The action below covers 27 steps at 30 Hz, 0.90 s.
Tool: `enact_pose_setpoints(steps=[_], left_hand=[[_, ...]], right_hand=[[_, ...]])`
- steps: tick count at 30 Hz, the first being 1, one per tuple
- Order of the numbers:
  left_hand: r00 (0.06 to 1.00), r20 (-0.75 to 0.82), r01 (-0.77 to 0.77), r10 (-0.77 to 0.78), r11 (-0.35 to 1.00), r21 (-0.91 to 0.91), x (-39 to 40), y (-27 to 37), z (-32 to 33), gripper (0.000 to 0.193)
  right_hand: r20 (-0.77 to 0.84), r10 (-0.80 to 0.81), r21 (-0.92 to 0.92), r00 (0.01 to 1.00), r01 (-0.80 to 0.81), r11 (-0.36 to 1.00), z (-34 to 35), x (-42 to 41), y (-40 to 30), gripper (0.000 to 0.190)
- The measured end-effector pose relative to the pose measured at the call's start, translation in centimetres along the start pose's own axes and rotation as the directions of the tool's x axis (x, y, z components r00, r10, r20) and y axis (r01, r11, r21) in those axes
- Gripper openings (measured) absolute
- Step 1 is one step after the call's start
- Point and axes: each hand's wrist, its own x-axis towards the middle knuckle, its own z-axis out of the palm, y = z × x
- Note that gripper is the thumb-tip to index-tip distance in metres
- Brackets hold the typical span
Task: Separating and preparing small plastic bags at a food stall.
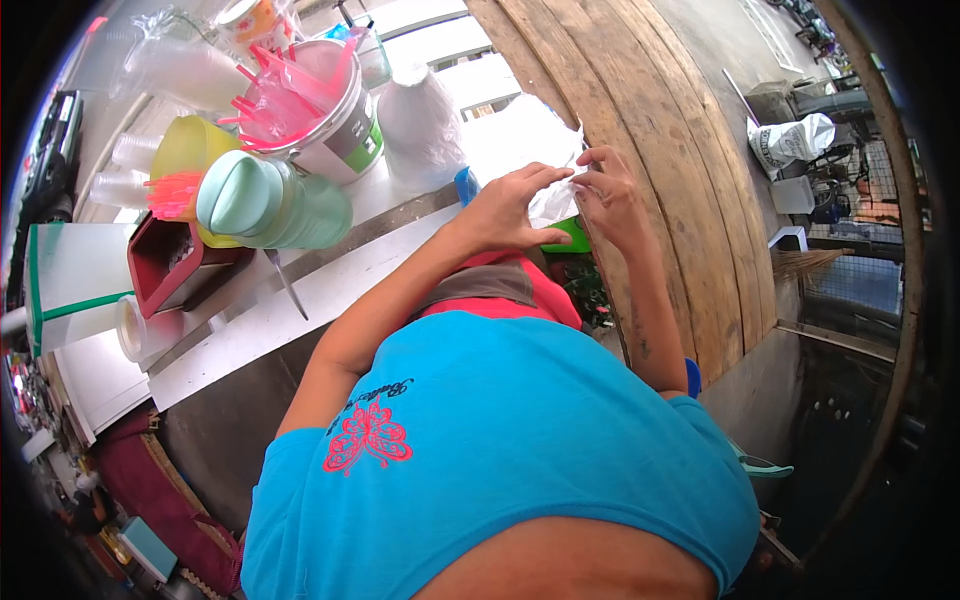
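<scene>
Over the corner where the white counter meets a wooden plank top, my right hand pinches the crumpled edge of a thin white plastic bag. My left hand is just left of it, its fingertips at the same edge and its thumb spread away below. Whether the left fingers grip the plastic cannot be made out. The bag merges into a glaring white patch behind the hands. Beneath them shows a bright green object, partly hidden. A small blue piece lies beside my left wrist.
To the left stand a white bucket with pink straws and plastic, a plastic-wrapped white container, a mint-lidded jar, a yellow container and a dark red box. Wooden planks run along the right.
</scene>
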Motion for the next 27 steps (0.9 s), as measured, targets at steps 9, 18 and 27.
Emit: enact_pose_setpoints(steps=[9, 18, 27], left_hand=[[0.985, -0.165, 0.024, -0.054, 0.983, -0.182, 2.5, 0.5, 1.6, 0.008], [0.971, -0.124, -0.205, 0.206, 0.979, 0.022, 3.1, 4.1, 0.7, 0.013], [0.864, -0.497, -0.296, 0.078, 0.877, -0.377, 4.2, 6.0, -1.8, 0.013]], right_hand=[[-0.286, 0.124, 0.175, 0.95, -0.075, 0.982, -2.9, -0.5, -2.3, 0.016], [-0.337, 0.071, 0.121, 0.939, -0.031, 0.992, -4.5, 0.4, -2.0, 0.013], [-0.292, -0.018, 0.345, 0.956, 0.122, 0.931, -7.9, 2.1, -5.3, 0.006]])
